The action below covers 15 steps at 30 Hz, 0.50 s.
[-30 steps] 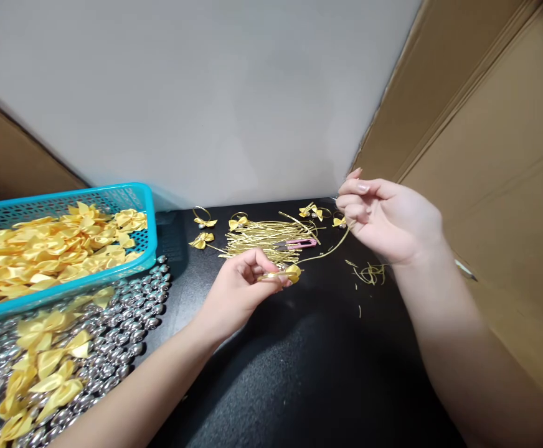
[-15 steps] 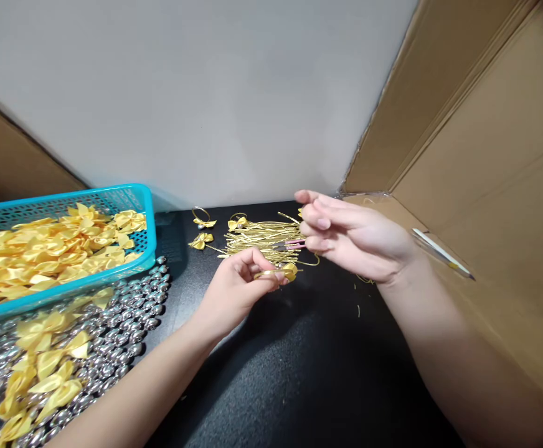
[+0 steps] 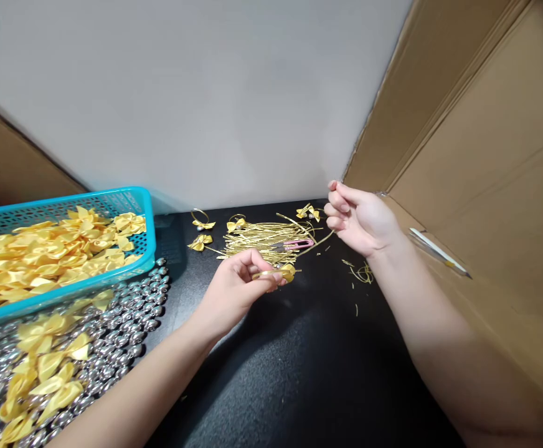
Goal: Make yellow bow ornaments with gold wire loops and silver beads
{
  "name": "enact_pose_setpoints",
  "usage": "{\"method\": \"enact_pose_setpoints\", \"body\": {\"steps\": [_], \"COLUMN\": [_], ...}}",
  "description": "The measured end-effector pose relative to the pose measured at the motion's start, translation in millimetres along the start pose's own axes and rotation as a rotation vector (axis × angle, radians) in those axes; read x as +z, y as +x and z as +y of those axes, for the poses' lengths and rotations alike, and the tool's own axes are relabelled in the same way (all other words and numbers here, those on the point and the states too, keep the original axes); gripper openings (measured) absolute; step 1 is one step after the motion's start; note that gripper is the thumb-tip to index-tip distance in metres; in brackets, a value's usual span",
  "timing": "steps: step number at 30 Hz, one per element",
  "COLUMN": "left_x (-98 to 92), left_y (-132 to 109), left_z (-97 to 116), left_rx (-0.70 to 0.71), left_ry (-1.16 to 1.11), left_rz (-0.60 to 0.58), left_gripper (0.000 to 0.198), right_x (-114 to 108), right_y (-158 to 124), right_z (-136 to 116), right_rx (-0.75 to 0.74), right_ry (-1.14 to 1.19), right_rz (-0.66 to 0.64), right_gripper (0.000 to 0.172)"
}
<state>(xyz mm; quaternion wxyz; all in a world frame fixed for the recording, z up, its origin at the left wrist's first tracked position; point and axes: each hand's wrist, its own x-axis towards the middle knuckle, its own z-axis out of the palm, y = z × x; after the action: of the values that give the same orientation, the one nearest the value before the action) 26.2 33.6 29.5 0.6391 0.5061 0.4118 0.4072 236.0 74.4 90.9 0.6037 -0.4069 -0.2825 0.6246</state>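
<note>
- Since half a second ago, my right hand [image 3: 358, 218] has swung outward to the right, away from the pink-handled tool [image 3: 299, 244] it partly covered, and the gold cord [image 3: 317, 244] now runs nearly straight instead of hanging in a curve.
- At far left, the turquoise basket [image 3: 149, 233] is heaped with bows; in front of it, silver beads [image 3: 131, 336] spread over the black table [image 3: 253, 386], with loose bows [image 3: 59, 386] lying on them.
- Left forearm: it slants up from the bottom edge, in front of the beads, to the middle of the table.
- My left hand [image 3: 238, 286] has stayed put, thumb and forefinger pinched together, the other fingers curled. Between them I hold a yellow bow [image 3: 289, 272] with a gold loop, the bow sticking out past my fingertips on the right.
- Just beyond that hand lie a pile of gold strips [image 3: 257, 235], the pink-handled tool on its right end, and several tied bows around it.
- The cord slopes up from near the held bow to my right hand's lower fingers. That hand is raised, wrist bent, fingers loosely curled around the cord; the exact pinch is hidden.
- Right forearm: it comes up from the lower right, past cord scraps [image 3: 363, 274] and a pen [image 3: 439, 252].
</note>
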Motion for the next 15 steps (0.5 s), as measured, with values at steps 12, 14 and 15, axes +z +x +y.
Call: {"method": "enact_pose_setpoints", "body": {"steps": [12,14,15], "left_x": [5.9,6.5,6.7], "left_y": [-2,-3,-4], "left_z": [-2,-2,-2], "left_rx": [-0.006,-0.005,-0.003], "left_ry": [-0.018,-0.041,-0.051], "left_rz": [-0.07,-0.082,-0.088], "left_gripper": [0.019,0.019,0.019], "right_x": [-12,-13,-13], "right_y": [25,27,28], "right_z": [18,20,21], "right_rx": [-0.072,-0.07,-0.07], "right_ry": [0.072,0.079,0.083], "right_rz": [0.141,0.144,0.147], "right_gripper": [0.021,0.021,0.022]}}
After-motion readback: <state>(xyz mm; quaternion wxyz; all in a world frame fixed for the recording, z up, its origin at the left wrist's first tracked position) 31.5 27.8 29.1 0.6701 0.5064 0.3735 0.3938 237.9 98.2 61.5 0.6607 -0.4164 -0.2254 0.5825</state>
